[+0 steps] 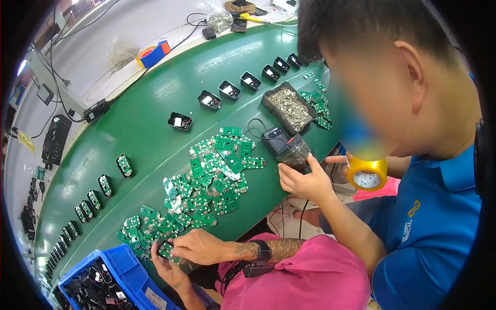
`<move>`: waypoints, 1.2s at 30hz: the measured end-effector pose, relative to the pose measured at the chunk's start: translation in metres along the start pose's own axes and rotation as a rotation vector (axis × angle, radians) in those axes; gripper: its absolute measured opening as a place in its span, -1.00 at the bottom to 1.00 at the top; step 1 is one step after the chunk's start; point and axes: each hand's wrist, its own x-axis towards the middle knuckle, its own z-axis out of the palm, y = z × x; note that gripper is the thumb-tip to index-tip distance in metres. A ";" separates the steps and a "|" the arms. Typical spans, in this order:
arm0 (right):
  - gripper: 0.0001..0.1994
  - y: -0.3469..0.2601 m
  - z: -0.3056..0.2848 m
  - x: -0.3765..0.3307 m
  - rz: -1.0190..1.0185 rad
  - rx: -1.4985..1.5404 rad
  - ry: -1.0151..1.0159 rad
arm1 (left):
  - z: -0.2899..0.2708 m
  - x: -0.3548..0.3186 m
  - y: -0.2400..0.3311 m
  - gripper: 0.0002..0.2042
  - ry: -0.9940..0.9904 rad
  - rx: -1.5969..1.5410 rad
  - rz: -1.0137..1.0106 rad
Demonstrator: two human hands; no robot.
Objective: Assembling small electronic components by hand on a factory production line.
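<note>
Near the front left edge of the table, my left hand [173, 272] is closed around a small black housing [165, 250] with a green circuit board in it. The fingers of my right hand [200, 247] press against the same piece, partly covering it; that wrist wears a black watch. Loose green circuit boards [212, 178] lie heaped just beyond my hands. To my right, a co-worker's hand [302, 178] rests on a dark device [293, 151] with a cable.
A blue crate [135, 276] of black wired parts stands at the lower left. Housings with boards [105, 185] line the left side. Open black housings [209, 99] line the back. A tray of small metal parts [289, 107] and yellow tape roll [368, 174] are near the co-worker.
</note>
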 end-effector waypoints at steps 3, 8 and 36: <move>-0.69 -0.005 0.007 0.002 -0.072 0.104 0.117 | -0.014 -0.004 -0.003 -0.45 0.007 -0.026 -0.071; -0.68 -0.005 0.000 0.005 -0.012 0.030 0.094 | -0.006 -0.001 0.020 -0.45 -0.071 -0.213 -0.145; -0.68 0.020 -0.006 0.009 0.002 0.003 0.188 | -0.005 0.021 0.012 -0.51 -0.100 0.094 -0.242</move>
